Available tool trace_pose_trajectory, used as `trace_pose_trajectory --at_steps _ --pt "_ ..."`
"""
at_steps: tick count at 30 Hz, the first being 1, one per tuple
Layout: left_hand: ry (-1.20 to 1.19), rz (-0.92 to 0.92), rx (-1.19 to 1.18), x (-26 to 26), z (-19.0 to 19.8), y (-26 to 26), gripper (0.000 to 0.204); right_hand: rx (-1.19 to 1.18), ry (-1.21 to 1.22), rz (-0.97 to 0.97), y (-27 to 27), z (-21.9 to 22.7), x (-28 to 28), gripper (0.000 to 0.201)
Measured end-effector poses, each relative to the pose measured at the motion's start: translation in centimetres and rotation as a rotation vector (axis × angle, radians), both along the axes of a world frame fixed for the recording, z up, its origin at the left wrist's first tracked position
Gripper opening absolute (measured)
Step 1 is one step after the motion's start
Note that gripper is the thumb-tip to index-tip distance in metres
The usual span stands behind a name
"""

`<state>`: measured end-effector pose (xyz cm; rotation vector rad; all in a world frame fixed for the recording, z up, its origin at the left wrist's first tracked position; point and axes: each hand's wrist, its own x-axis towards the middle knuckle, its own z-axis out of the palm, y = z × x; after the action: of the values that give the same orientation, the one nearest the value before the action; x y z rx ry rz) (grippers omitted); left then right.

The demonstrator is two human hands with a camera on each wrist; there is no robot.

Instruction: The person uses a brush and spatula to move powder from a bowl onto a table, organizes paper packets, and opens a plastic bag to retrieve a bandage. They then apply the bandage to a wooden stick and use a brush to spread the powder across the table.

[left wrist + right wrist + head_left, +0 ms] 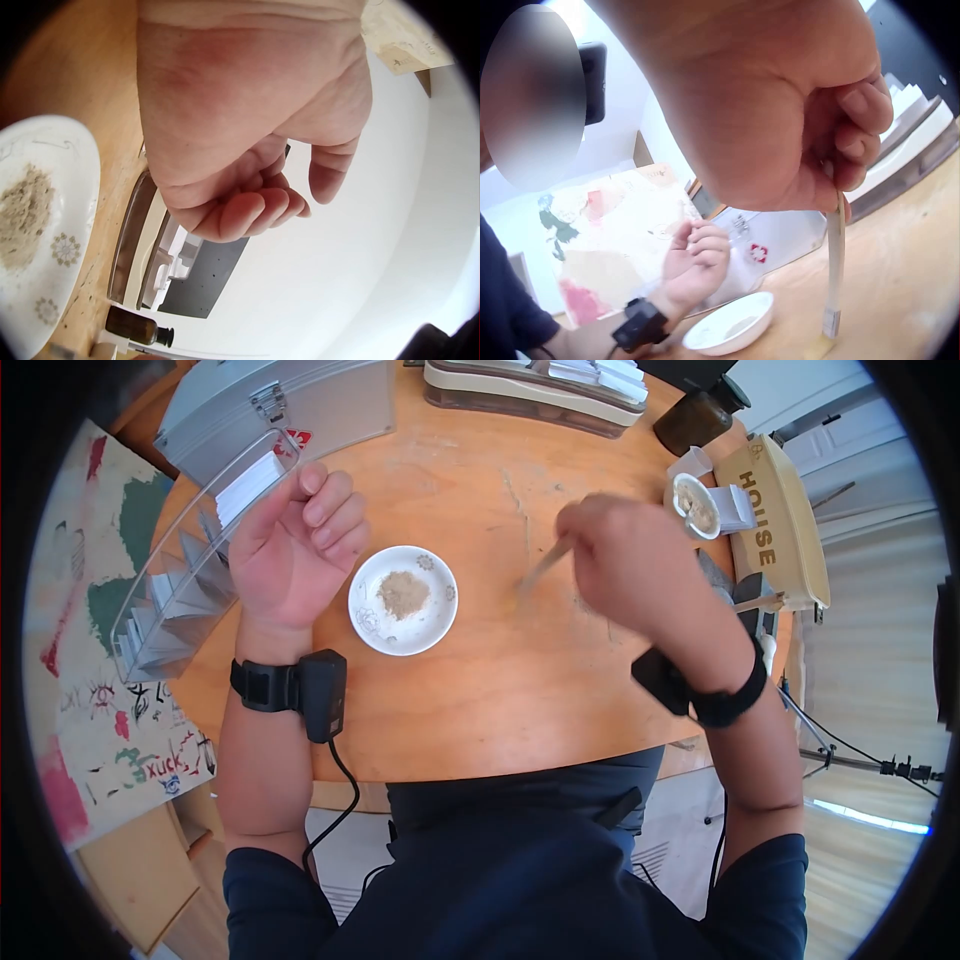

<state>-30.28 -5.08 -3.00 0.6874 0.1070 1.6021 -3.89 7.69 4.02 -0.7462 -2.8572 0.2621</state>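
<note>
My right hand (625, 560) pinches a thin flat-handled brush (837, 262) near the handle's upper end. Its metal ferrule and pale bristles point down, with the tip close over the wooden table (500, 700) in the right wrist view. Left of it sits a white dish (385, 635) with a flower pattern and a small heap of tan powder (404, 594). My left hand (300, 550) is raised beside the dish's left edge, palm up, fingers loosely curled and holding nothing.
A clear divided rack (140, 600) with paper slips leans at the left, below a silver case (280, 420). At the back are a long file box (530, 405) and a brown bottle (695, 418). A white cup (697, 525) and a tan HOUSE bag (770, 520) stand right.
</note>
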Motion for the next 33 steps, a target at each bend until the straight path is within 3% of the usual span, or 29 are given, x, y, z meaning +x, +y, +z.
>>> trace_pose_trajectory --at_steps 1,3,9,11,13,15,17,18,21,23,25,30,33 --pt "-0.012 0.01 -0.01 0.0 0.0 -0.2 0.017 0.101 0.044 -0.086 0.5 -0.1 -0.3 0.009" --pt "-0.019 0.011 -0.011 0.0 -0.1 -0.1 0.017 0.047 0.012 -0.139 0.6 1.0 -0.4 0.013" --pt "-0.009 -0.005 0.009 -0.2 -0.1 0.0 0.017 -0.275 0.074 0.158 -4.0 -0.2 -0.1 0.01" --pt "-0.003 -0.01 0.018 -0.1 -0.1 0.1 0.017 -0.262 0.033 0.142 -3.7 -0.8 -0.3 0.01" --pt "-0.008 0.009 0.008 -0.1 -0.1 -0.1 0.017 0.038 0.082 -0.083 -2.1 -1.3 -0.3 0.01" --pt "-0.006 0.003 0.007 -0.3 -0.3 -0.1 0.017 0.055 0.091 -0.147 -1.5 0.2 -0.1 0.011" --pt "-0.002 0.002 0.011 -0.4 -0.3 0.0 0.017 -0.061 0.075 -0.13 -2.2 1.3 0.4 0.012" --pt "-0.002 0.001 0.008 -0.4 -0.3 0.0 0.017 -0.12 0.161 0.005 -2.9 0.9 0.8 0.012" --pt "0.001 -0.006 0.01 -0.4 -0.2 -0.1 0.018 -0.307 0.133 0.12 -5.7 0.1 0.7 0.012" --pt "0.001 -0.015 0.014 -0.2 -0.2 0.1 0.018 -0.344 0.097 0.096 -5.8 -0.5 0.7 0.011" --pt "-0.009 -0.015 0.015 -0.3 -0.1 -0.1 0.018 -0.043 0.086 -0.165 -4.7 -0.7 1.0 0.01" --pt "-0.005 0.01 0.034 0.1 0.3 -0.4 0.018 -0.202 0.132 -0.182 -5.2 1.8 3.5 0.006" --pt "0.058 0.032 0.028 -0.3 2.9 0.1 0.02 -0.276 0.128 -0.142 -6.7 2.5 4.6 0.006"
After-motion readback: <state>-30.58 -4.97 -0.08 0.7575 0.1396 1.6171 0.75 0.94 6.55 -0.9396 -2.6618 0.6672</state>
